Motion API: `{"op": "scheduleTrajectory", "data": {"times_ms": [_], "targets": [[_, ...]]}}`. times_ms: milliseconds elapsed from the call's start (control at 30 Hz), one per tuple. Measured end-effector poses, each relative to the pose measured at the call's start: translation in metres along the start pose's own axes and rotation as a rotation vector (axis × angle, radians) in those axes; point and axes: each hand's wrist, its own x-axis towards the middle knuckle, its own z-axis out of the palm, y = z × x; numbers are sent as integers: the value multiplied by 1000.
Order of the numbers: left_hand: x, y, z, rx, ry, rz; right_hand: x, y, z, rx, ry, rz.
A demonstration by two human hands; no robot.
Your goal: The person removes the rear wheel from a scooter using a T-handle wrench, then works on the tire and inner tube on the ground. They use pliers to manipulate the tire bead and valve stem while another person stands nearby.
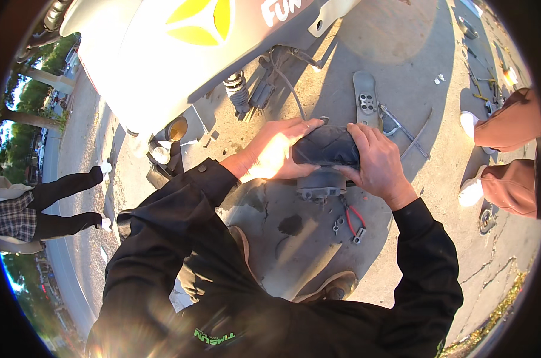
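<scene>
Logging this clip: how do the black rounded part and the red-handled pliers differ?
The black rounded part is held between the left hand and right hand; the red-handled pliers lie on the ground, untouched. The black rounded part is bulky, the red-handled pliers slim. The black rounded part is dark; the red-handled pliers show bright red.

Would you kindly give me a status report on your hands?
Left hand, right hand: gripping black part from opposite sides. Red-handled pliers nearby, clear of both.

Arms (169, 218): two, sleeved in black, bent at the elbows. Left hand (273, 149): fingers stretched inward, thumb held apart. Right hand (379, 160): placed opposite, fingers bent, thumb turned inward.
</scene>
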Motion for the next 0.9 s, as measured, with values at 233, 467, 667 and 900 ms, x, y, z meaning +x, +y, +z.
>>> {"op": "scheduleTrajectory", "data": {"times_ms": [233,467,667,900], "targets": [[8,7,-4,83,-71,-56,1,-1,-2,74,-19,30],[11,12,-13,93,-125,-29,2,-16,-12,-96,-144,-82],[6,9,-10,160,-62,92,1,-19,0,-118,-42,-83],[10,11,-11,89,-97,-26,2,-22,3,-94,-13,-48]]}}
